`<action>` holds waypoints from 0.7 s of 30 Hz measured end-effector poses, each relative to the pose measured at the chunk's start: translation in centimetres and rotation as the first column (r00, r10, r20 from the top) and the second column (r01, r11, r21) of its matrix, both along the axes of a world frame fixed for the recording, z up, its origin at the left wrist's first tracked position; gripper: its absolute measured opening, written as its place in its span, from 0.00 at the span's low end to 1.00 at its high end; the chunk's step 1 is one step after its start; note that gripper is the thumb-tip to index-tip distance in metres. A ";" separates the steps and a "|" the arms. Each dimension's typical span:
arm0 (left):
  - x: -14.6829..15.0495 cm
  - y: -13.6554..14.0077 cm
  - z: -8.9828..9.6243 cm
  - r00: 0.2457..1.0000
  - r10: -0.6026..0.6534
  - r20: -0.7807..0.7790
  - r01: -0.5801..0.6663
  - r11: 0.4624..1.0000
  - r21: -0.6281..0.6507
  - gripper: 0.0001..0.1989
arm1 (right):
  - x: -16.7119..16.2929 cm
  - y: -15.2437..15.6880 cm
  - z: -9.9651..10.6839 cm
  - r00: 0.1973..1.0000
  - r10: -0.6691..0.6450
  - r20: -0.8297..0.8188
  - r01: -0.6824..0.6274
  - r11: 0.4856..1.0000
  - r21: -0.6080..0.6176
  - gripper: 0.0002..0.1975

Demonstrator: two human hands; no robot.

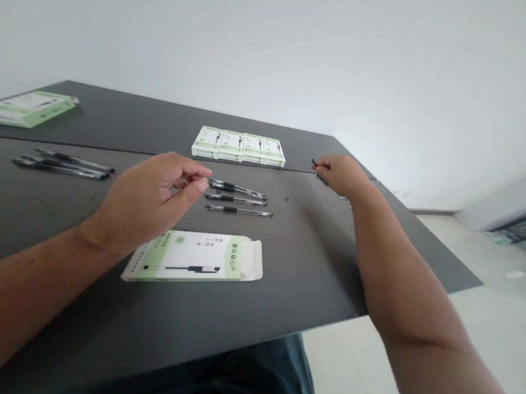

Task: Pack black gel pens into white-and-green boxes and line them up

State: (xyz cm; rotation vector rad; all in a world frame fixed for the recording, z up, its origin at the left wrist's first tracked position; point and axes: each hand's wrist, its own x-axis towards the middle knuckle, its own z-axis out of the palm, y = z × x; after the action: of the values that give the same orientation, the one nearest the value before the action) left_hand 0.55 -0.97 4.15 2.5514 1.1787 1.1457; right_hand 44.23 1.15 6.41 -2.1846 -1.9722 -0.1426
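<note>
My left hand [160, 192] hovers over the near part of the table, its thumb and index fingertips drawn together with nothing visible between them. Just beyond these fingertips lie several clear pens [239, 199] with black grips, side by side. Below the hand is a flat green-and-white pen box [200, 259], its end flap open to the right; the wrist covers its left corner. Out to the right, my right hand [338, 173] pinches a dark, thin pen [314, 163], mostly hidden by the fingers. Silvery pen ends [345, 200] show beside the right wrist.
Several small pen boxes [240, 147] stand in a row near the table's [298, 257] middle seam. Another green-and-white box [25, 107] lies at the far left, with several pens [62, 163] in front of it. A white wall [278, 48] rises behind the table.
</note>
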 end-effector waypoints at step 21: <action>0.5 -0.1 -0.3 0.966 -0.198 -0.169 0.192 0.980 -0.047 0.17 | 7.4 1.9 -4.2 0.936 -0.292 0.196 0.325 0.932 -0.163 0.17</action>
State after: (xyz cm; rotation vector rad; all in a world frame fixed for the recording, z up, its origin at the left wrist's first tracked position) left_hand 1.07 -1.11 3.81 2.7165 0.9400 0.8718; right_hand 51.64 3.01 2.20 -2.6851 -1.7697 -0.1937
